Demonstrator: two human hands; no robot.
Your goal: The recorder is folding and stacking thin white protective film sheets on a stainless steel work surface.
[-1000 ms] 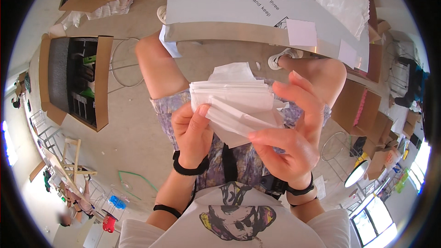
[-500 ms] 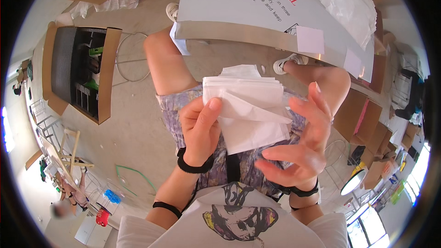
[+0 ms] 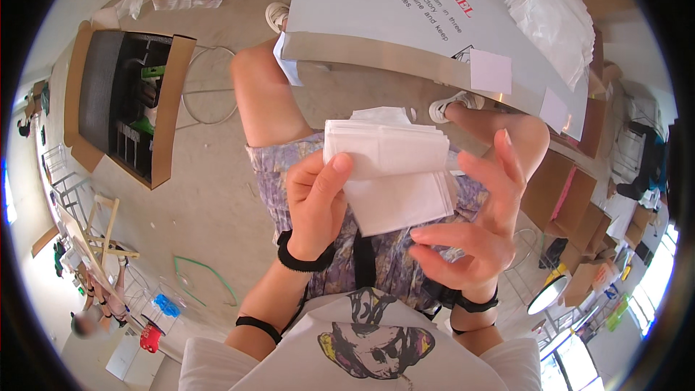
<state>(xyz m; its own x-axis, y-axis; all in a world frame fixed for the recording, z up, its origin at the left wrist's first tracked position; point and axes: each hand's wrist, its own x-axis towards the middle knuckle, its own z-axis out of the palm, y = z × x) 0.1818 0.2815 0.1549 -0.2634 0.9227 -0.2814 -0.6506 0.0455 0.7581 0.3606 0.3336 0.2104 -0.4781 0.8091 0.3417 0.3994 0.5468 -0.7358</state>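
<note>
- Far left, an open cardboard box [image 3: 182, 112] is sitting on the floor, showing dark padding and bits of green; I'm not making out any label on it.
- My left hand [image 3: 317, 203] is pinching the left edge of some folded white sheets [image 3: 391, 150], thumb pressing on top and fingers tucking underneath, probably so the layers aren't slipping apart.
- That stack is hanging over my lap, just my side of the bench [image 3: 326, 7], with a lower part jutting toward me. No writing is showing on it.
- The bench itself is wearing a grey cover with big red lettering and smaller black lines, all running slanted.
- My right hand [image 3: 492, 235] is hovering by the stack's right edge, fingers spreading and curving, seemingly gripping nothing. Can't tell if a fingertip's touching. Guessing that pose is giving the loose edges room.
- Farther right, a white plastic-looking bundle [image 3: 554, 22] is lying on the bench.
</note>
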